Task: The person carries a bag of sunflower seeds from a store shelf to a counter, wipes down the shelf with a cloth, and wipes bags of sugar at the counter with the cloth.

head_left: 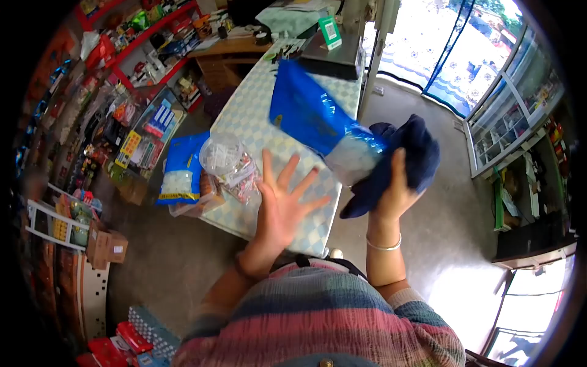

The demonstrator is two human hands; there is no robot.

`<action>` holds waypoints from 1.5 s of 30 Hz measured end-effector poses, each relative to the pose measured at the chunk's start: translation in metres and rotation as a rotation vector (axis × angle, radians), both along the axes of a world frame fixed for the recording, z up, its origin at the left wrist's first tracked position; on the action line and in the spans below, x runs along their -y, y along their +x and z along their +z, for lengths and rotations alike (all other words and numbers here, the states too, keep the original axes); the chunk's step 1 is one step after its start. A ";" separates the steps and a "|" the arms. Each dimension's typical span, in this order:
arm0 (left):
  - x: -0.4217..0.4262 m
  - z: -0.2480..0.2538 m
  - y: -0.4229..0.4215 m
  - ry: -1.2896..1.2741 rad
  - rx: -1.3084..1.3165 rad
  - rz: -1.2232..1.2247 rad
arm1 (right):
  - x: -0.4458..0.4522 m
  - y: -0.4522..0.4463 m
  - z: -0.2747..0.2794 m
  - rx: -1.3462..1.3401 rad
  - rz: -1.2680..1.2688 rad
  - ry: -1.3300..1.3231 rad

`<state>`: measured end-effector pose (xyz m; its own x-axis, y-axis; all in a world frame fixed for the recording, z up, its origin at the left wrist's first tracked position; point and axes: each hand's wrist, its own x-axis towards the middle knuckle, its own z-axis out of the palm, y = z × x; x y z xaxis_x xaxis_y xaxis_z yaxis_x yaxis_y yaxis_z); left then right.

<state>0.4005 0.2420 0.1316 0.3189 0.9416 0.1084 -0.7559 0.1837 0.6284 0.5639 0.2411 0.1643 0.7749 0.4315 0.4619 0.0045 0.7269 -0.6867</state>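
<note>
My left hand [282, 205] is held over the near part of the table, fingers spread, with nothing in it. My right hand [394, 189] is closed on a dark blue cloth [419, 153] at the table's right edge. A blue packet [318, 110] with a clear lower part hangs in the air, tilted, its lower end against the cloth; whether my right fingers also grip it is hidden. Left of my left hand, a clear plastic jar [223, 156] of small wrapped pieces stands on the table. Beside it lies another blue packet [180, 168] with white contents.
The table [244, 113] has a checked cover. A dark box [330, 58] with a green code sign [330, 32] stands at its far end. Crowded shelves [128, 49] line the left, with cardboard boxes [105, 246] below. A glass door [513, 116] is at the right.
</note>
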 end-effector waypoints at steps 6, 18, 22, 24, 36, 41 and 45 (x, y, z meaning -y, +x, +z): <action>-0.039 0.013 -0.001 -0.042 0.359 -0.343 | 0.025 -0.031 -0.005 1.286 0.555 0.412; -0.026 0.002 -0.018 0.165 -0.095 -0.142 | 0.004 -0.040 0.033 1.507 0.188 -0.219; -0.024 -0.014 -0.018 0.174 0.050 -0.102 | -0.024 -0.029 0.037 1.408 0.302 -0.204; -0.021 -0.016 -0.025 0.063 0.078 -0.233 | -0.036 -0.018 0.041 1.386 0.285 -0.226; -0.039 -0.067 -0.073 -0.113 0.168 -0.430 | -0.042 0.073 0.004 0.528 0.426 -0.631; -0.029 -0.032 -0.060 -0.091 0.131 -0.448 | -0.008 0.047 0.036 0.349 0.471 -0.275; -0.031 -0.029 -0.051 -0.034 -0.011 -0.456 | -0.005 0.000 0.069 1.240 0.204 -0.080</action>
<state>0.3494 0.2733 0.1025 0.7025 0.7078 0.0738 -0.5864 0.5169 0.6237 0.5634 0.2460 0.2332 -0.2441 0.5523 0.7971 0.5695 0.7469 -0.3431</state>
